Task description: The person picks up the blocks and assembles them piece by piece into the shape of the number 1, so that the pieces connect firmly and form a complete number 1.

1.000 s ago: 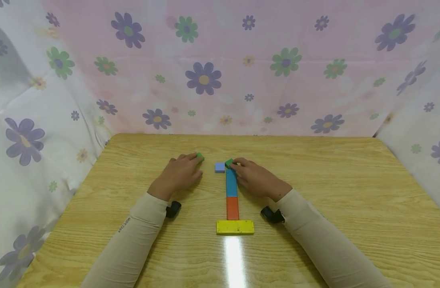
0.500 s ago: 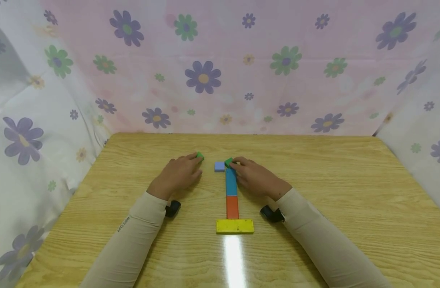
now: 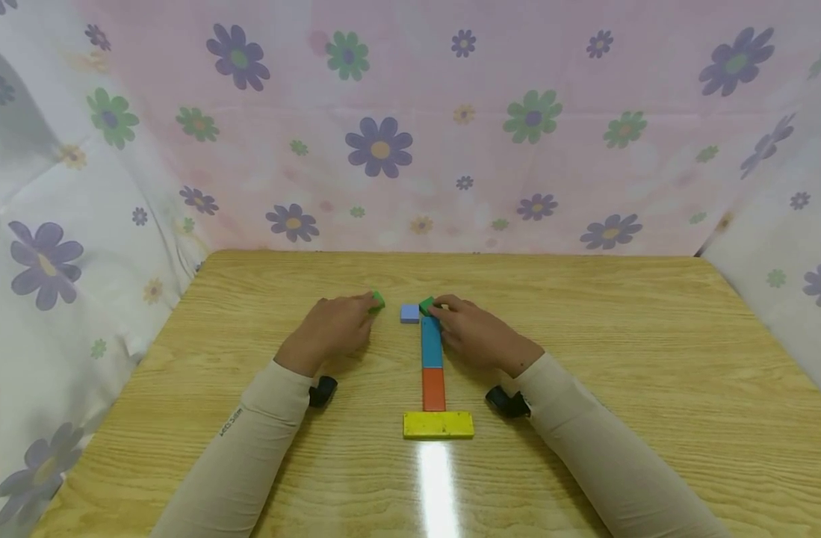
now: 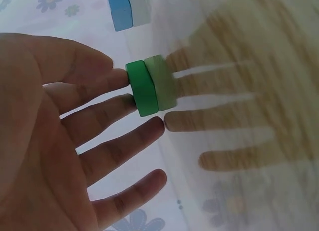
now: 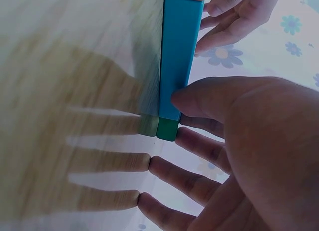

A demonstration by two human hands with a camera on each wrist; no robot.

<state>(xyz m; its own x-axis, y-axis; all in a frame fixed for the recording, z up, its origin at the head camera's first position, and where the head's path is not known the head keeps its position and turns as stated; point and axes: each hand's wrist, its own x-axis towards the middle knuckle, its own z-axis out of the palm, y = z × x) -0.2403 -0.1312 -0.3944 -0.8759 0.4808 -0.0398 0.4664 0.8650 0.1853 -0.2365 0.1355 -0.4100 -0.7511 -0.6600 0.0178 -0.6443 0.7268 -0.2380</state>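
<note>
My left hand (image 3: 331, 327) reaches to a small green block (image 3: 379, 300) at the left of the group. In the left wrist view, index and middle fingertips touch that green block (image 4: 142, 89), and the other fingers spread out straight. My right hand (image 3: 480, 332) is at a second green block (image 3: 426, 305) standing at the far end of a blue bar (image 3: 432, 344). Its thumb rests on the blue bar (image 5: 179, 51) in the right wrist view, with fingertips behind the green block (image 5: 167, 129). A light blue-violet block (image 3: 409, 314) lies between the hands.
An orange-red block (image 3: 433, 390) continues the blue bar toward me. A yellow bar (image 3: 438, 424) lies crosswise at its near end. The wooden table (image 3: 618, 321) backs onto a flowered curtain (image 3: 450, 149). A dark wrist camera (image 3: 509, 401) hangs under each forearm.
The left hand has shifted its green block slightly right and toward me, turning it a little. The right hand and the row of blocks have stayed in place.
</note>
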